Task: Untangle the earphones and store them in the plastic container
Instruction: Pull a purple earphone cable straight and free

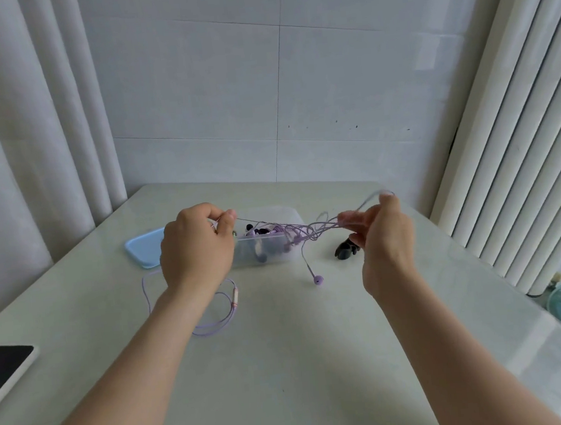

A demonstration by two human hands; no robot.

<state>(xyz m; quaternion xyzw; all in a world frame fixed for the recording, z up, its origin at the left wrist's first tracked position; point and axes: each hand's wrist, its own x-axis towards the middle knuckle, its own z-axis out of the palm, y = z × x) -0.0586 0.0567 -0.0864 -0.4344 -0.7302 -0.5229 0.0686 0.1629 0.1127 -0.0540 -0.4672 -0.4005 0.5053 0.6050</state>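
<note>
Your left hand [195,246] pinched the lilac earphones [303,232] between thumb and forefinger. Your right hand [382,233] gripped them too, the thin cord stretched between both above the pale table [287,366]. Under that span stood the clear plastic container [245,255]. A knot bunched beside your right fingers, one bud [318,280] hanging below it, slack looped under your left wrist.

Both forearms, left hand [195,246] and right hand [387,236] are bare
</note>
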